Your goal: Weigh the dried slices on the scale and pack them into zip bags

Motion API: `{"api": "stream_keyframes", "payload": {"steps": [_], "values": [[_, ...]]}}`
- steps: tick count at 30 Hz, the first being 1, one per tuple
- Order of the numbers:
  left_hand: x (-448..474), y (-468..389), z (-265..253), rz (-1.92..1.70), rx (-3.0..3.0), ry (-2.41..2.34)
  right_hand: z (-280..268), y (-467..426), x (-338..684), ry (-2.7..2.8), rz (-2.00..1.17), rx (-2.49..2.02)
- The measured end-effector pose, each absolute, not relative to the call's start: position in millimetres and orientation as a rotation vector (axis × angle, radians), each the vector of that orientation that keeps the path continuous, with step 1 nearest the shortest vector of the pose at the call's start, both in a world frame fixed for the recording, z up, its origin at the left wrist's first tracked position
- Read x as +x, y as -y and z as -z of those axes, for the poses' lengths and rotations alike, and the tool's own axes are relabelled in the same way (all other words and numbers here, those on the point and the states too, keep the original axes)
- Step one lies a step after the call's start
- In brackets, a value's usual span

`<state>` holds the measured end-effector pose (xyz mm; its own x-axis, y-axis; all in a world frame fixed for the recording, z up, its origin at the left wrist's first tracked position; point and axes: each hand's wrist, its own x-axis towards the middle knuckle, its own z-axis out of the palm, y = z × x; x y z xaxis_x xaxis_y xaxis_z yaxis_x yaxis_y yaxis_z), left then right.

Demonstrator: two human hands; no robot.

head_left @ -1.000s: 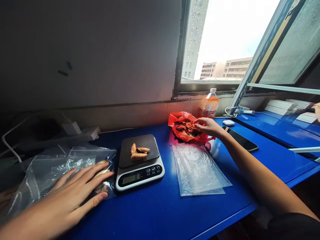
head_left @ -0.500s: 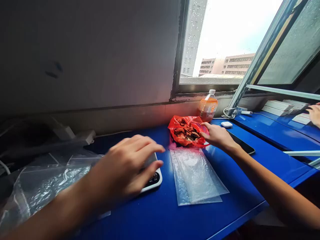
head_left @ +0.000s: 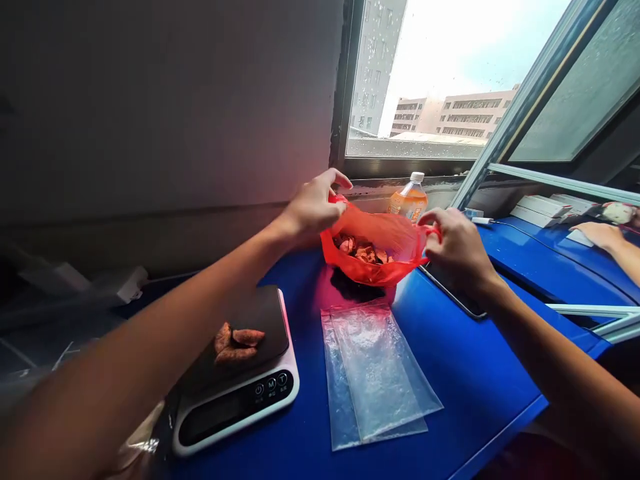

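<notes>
A red plastic bag with brown dried pieces inside hangs between my hands, its mouth spread wide. My left hand pinches the left side of its rim. On the right, my right hand grips the bag's edge with closed fingers. Nearer and to the left lies a white kitchen scale with a dark top, and several brown pieces rest on it. Two clear plastic bags lie overlapped on the blue table just below the red bag.
An orange drink bottle stands behind the red bag by the window. A dark phone lies partly under my right hand. Clear plastic is at the left. Another person's hand is near white boxes at the far right.
My left hand has moved from above the scale to the red bag's left rim. The bag's mouth is now held up and stretched between both hands, and the scale with its pieces is uncovered.
</notes>
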<state>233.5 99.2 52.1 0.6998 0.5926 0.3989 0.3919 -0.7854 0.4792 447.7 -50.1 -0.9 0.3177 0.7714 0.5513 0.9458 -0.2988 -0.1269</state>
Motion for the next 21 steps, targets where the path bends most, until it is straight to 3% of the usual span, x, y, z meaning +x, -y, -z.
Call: {"api": "stream_keyframes", "payload": {"steps": [6,12,15,21], "values": [[184,-48,-26,-0.440,2.112,-0.420,19,79,395,1.813,0.748,-2.119],[183,-37,-33,-0.517,2.234,-0.436,24,29,402,2.163,0.049,-2.162],[178,-38,-41,-0.547,2.338,-0.531,28,19,423,2.125,-0.052,-2.239],[147,-31,-38,-0.600,2.424,-0.619,33,28,436,2.111,-0.133,-1.874]]}}
